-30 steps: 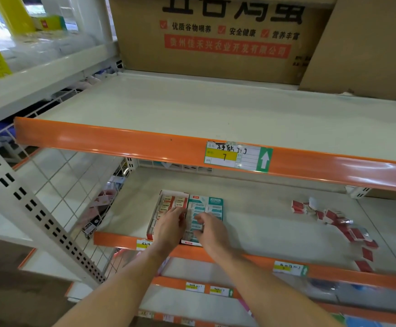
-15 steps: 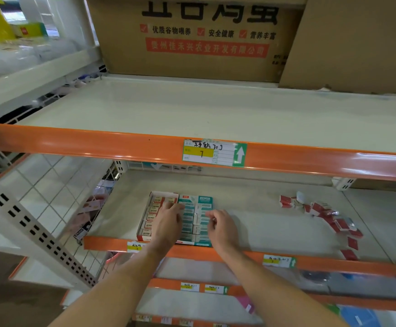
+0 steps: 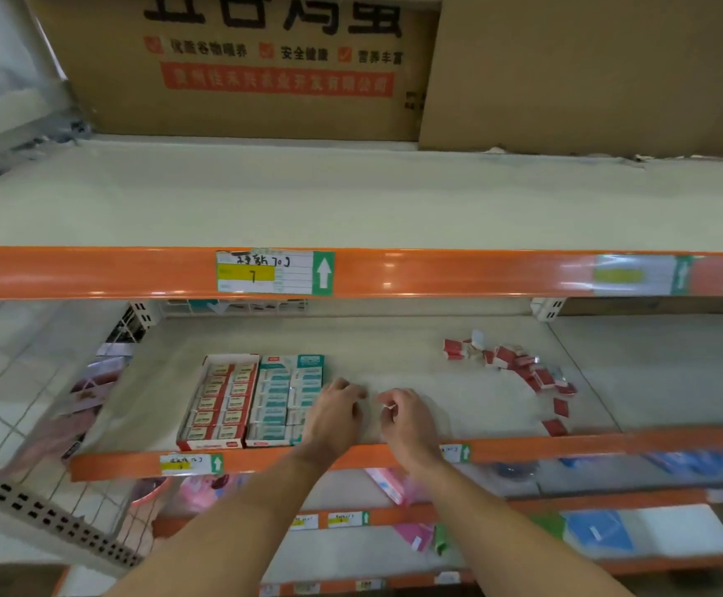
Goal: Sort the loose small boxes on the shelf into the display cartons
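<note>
Two display cartons stand side by side at the front left of the middle shelf [image 3: 458, 407]. The red carton [image 3: 221, 402] is full of small red-and-cream boxes, and the teal carton [image 3: 284, 398] to its right holds teal-and-white boxes. A scatter of loose red small boxes [image 3: 519, 368] lies on the right part of the shelf, trailing toward the front edge. My left hand [image 3: 336, 413] hovers just right of the teal carton, fingers loosely curled, holding nothing. My right hand [image 3: 407, 417] is beside it over bare shelf, also loosely curled with nothing plainly in it.
The orange lip of the upper shelf [image 3: 394, 273] juts out above my hands, with a price label [image 3: 273, 273]. Large cardboard cartons [image 3: 264, 66] stand on that upper shelf. A wire grid panel [image 3: 92, 381] closes the left side. Lower shelves hold pink and blue packets [image 3: 394, 484].
Both hands have come off the two cartons and moved right, onto the bare shelf beside the teal carton. The view has swung right and closer.
</note>
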Available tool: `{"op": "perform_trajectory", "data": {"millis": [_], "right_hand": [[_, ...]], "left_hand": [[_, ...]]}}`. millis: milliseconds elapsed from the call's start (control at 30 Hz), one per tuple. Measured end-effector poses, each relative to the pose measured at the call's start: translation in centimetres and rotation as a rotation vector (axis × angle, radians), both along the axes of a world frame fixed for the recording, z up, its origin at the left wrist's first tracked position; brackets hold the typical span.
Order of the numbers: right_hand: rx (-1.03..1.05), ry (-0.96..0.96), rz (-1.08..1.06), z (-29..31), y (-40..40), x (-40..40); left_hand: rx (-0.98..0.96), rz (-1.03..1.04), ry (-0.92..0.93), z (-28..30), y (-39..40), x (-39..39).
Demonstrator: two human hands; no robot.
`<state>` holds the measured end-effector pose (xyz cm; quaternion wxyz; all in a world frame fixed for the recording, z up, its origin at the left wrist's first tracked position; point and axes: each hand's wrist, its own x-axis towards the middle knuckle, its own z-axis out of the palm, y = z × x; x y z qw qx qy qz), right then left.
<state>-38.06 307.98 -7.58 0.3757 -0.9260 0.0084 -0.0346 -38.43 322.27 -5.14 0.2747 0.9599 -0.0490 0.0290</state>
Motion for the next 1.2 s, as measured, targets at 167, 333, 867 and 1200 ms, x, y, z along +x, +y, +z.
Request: {"op": "perform_trajectory", "data": {"millis": [167,333,867,1200], "right_hand": [[-0.017,0.011,-0.038,0.2,-4.2,-0.1],[-0.035,0.037,-0.069,0.3,-7.8,-0.3],[-0.206,0.019,-0.282,0.0,-20.7,-1.0],[-0.092,0.081,-0.275,-1.5,-28.4,0.1]], "left_hand": [[0.005,-0.068,0.031,-0.1,-4.4,0.5],[0.022,-0.118,0.076,-0.3,-8.0,0.8],[0.099,-0.272,0.104,-0.5,-20.1,1.4],[0.115,-0.409,0.121,-1.7,-28.6,1.1]]}}
